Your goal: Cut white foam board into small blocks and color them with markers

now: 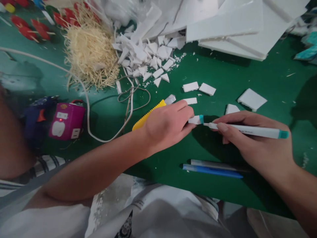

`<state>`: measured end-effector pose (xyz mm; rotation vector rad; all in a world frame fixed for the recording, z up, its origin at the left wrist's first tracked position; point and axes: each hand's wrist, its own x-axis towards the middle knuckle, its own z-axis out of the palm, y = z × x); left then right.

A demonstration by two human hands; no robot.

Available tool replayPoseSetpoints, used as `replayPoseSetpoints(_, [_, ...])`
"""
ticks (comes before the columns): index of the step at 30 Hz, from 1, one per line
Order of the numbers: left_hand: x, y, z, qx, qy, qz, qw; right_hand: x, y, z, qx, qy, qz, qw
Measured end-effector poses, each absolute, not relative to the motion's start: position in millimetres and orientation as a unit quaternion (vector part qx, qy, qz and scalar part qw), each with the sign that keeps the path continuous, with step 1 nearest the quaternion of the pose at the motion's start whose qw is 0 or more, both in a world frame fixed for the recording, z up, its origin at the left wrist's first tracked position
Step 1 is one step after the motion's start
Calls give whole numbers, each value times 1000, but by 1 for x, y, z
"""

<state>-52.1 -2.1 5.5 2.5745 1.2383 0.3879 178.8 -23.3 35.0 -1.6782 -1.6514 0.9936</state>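
Pinched in my left hand point(168, 124) is a small white foam piece point(195, 119) whose right end is coloured teal. My right hand point(260, 142) grips a white marker point(255, 131) with a teal end, its tip pointing left at the coloured end of the piece; whether they touch I cannot tell. Partly under my left hand lies a yellow utility knife point(148, 114). Small foam rectangles point(190, 86) lie just beyond my hands, and a larger foam piece point(252, 99) sits farther right. Two pens, one blue point(213, 171) and one grey point(210, 163), rest nearer my body.
A heap of foam scraps point(148, 54) and a pile of wood sticks point(90, 53) stand at the back, with white foam sheets point(228, 23) beside them. A magenta power adapter point(66, 120), a glue gun point(39, 115) and a white cable point(85, 91) occupy the left.
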Motion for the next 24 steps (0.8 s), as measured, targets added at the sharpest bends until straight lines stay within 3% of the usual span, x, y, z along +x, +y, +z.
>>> replayPoseSetpoints(7, [-53, -3, 7, 887, 424, 135, 122, 175, -24, 30, -650, -587, 358, 324])
replayPoseSetpoints(24, [-51, -2, 10, 885, 435, 111, 128, 175, -22, 32, -625, -600, 383, 319])
